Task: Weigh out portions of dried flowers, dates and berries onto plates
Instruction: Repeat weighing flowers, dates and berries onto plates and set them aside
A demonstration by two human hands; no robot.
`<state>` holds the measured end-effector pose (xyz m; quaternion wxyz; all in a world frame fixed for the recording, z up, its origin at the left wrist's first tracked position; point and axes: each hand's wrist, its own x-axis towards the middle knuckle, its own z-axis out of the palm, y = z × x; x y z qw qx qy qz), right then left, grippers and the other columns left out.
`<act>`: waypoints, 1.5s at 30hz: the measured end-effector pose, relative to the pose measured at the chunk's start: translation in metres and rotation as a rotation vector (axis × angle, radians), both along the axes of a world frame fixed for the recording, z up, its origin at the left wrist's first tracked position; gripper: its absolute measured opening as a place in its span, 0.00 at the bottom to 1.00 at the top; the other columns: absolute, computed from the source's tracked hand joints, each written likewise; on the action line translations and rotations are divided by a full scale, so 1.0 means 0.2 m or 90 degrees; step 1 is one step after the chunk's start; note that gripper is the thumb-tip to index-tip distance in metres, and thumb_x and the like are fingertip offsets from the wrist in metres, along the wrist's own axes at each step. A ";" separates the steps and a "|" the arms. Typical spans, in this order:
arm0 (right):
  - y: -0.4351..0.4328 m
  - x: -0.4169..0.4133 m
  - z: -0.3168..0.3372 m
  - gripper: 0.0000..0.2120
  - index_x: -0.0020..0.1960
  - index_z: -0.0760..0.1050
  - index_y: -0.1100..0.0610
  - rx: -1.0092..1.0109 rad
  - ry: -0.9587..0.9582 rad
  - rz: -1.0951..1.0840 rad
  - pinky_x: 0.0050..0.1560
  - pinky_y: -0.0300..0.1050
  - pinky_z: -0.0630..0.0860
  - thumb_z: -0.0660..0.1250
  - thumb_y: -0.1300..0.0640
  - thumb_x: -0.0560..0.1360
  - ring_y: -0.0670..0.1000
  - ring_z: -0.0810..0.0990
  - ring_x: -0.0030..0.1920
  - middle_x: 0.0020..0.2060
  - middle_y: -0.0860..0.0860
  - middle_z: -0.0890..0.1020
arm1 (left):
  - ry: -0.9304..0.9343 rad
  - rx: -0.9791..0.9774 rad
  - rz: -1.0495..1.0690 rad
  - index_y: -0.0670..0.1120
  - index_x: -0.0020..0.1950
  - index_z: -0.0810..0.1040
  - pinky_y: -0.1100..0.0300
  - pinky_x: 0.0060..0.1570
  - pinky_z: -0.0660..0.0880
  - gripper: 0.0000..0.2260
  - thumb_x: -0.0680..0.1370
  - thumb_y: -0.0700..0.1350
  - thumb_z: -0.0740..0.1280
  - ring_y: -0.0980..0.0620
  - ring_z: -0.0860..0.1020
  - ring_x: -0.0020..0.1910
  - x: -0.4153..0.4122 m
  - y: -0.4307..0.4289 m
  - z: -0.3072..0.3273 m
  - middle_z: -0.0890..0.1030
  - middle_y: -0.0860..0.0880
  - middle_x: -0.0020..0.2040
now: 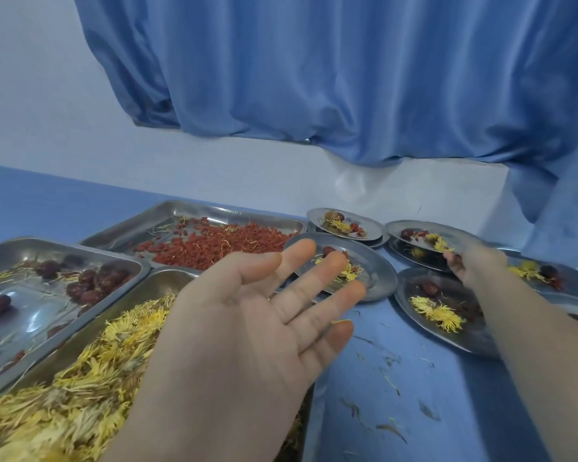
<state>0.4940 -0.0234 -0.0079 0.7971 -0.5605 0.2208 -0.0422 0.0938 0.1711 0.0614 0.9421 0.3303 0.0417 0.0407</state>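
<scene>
Nearest, a steel flower tray (162, 281) holds loose dried yellow flowers (90, 378). Above its right end the left hand (247, 311) hovers palm up, fingers straight and slightly spread, holding nothing. Petal scraps (389, 383) lie scattered on the blue table (464, 411) to its right. Beyond these, a near plate (447, 341) carries one flower and dark red fruit. At left, the date tray (64, 245) contains a few dried dates (90, 281). The left fingertips overlap a centre plate (377, 271) bearing a date, a flower and berries. The right hand (474, 265) grips the near rim of the held plate (394, 228), also portioned, which lies over another plate. Farther back, the berry tray (214, 208) holds red berries (221, 245), beside a far plate (371, 225) with its own portion. Behind stand a white wall (47, 95) and a blue curtain (314, 78).
</scene>
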 end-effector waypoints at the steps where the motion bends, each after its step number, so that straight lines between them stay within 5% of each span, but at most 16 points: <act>1: 0.00 0.01 0.00 0.08 0.54 0.67 0.60 -0.021 0.010 0.012 0.39 0.38 0.81 0.62 0.67 0.77 0.51 0.83 0.39 0.41 0.57 0.78 | 0.000 0.002 -0.001 0.47 0.44 0.87 0.49 0.37 0.82 0.19 0.54 0.47 0.72 0.40 0.84 0.50 0.00 0.00 0.00 0.85 0.44 0.53; 8: 0.01 -0.04 0.02 0.10 0.57 0.72 0.64 -0.087 0.054 0.140 0.33 0.36 0.79 0.65 0.67 0.77 0.50 0.81 0.40 0.40 0.56 0.79 | -0.004 0.003 -0.003 0.47 0.44 0.87 0.50 0.38 0.82 0.19 0.55 0.47 0.71 0.40 0.84 0.50 0.00 0.00 -0.01 0.85 0.45 0.53; 13: 0.02 -0.08 0.06 0.13 0.58 0.72 0.64 -0.110 0.047 0.161 0.32 0.39 0.79 0.64 0.72 0.74 0.53 0.81 0.47 0.52 0.59 0.79 | -0.010 0.010 -0.014 0.46 0.43 0.87 0.51 0.39 0.81 0.17 0.56 0.47 0.71 0.40 0.84 0.49 -0.01 -0.02 0.01 0.85 0.44 0.53; 17: 0.06 -0.20 0.12 0.19 0.69 0.65 0.65 -0.118 -0.009 0.177 0.53 0.44 0.79 0.58 0.69 0.78 0.57 0.74 0.64 0.68 0.59 0.70 | -0.014 0.010 -0.017 0.45 0.47 0.87 0.51 0.43 0.81 0.17 0.60 0.47 0.70 0.39 0.84 0.51 -0.02 -0.03 0.01 0.85 0.44 0.54; 21: 0.06 -0.37 0.24 0.10 0.57 0.66 0.64 -0.116 -0.025 0.227 0.27 0.44 0.79 0.59 0.71 0.77 0.56 0.77 0.50 0.58 0.57 0.69 | -0.023 0.019 -0.006 0.46 0.58 0.81 0.50 0.46 0.77 0.21 0.66 0.47 0.67 0.41 0.84 0.52 -0.04 -0.06 0.03 0.85 0.44 0.55; 23: 0.06 -0.51 0.33 0.08 0.56 0.66 0.65 -0.122 -0.018 0.288 0.24 0.44 0.78 0.59 0.69 0.78 0.55 0.78 0.43 0.56 0.59 0.71 | -0.023 0.029 0.000 0.46 0.59 0.80 0.50 0.49 0.76 0.20 0.68 0.47 0.66 0.41 0.84 0.52 -0.06 -0.09 0.03 0.85 0.44 0.55; 27: 0.00 -0.83 0.52 0.06 0.54 0.66 0.65 -0.111 -0.051 0.381 0.26 0.41 0.79 0.59 0.67 0.78 0.58 0.83 0.36 0.51 0.65 0.76 | -0.006 0.079 -0.036 0.45 0.58 0.79 0.50 0.50 0.75 0.18 0.69 0.47 0.65 0.42 0.83 0.54 -0.09 -0.22 0.04 0.85 0.44 0.55; 32: -0.25 -1.27 0.75 0.14 0.61 0.66 0.64 -0.107 -0.129 0.462 0.43 0.49 0.82 0.62 0.66 0.76 0.61 0.84 0.48 0.53 0.66 0.78 | -0.031 0.170 -0.086 0.44 0.55 0.79 0.49 0.53 0.73 0.15 0.70 0.47 0.65 0.41 0.82 0.56 -0.17 -0.42 0.10 0.84 0.42 0.57; 38: -0.68 -1.73 0.83 0.07 0.52 0.73 0.65 -0.184 -0.172 0.493 0.41 0.46 0.82 0.66 0.65 0.74 0.60 0.85 0.46 0.47 0.64 0.82 | -0.055 0.138 -0.123 0.45 0.53 0.79 0.48 0.54 0.73 0.13 0.70 0.46 0.65 0.39 0.81 0.58 -0.31 -0.59 0.10 0.82 0.41 0.60; 41: -0.86 -1.86 0.78 0.04 0.49 0.74 0.63 -0.304 -0.177 0.465 0.47 0.50 0.82 0.66 0.65 0.75 0.59 0.85 0.47 0.47 0.64 0.82 | -0.034 0.077 -0.129 0.45 0.53 0.79 0.48 0.55 0.72 0.13 0.70 0.46 0.66 0.38 0.81 0.58 -0.37 -0.67 0.03 0.82 0.41 0.60; 45: -1.09 -1.95 0.65 0.08 0.52 0.75 0.56 -0.806 -0.221 0.387 0.53 0.49 0.78 0.67 0.60 0.73 0.52 0.82 0.47 0.49 0.56 0.83 | 0.021 0.027 -0.114 0.46 0.52 0.79 0.48 0.55 0.72 0.11 0.71 0.45 0.65 0.39 0.81 0.58 -0.44 -0.73 -0.13 0.82 0.42 0.61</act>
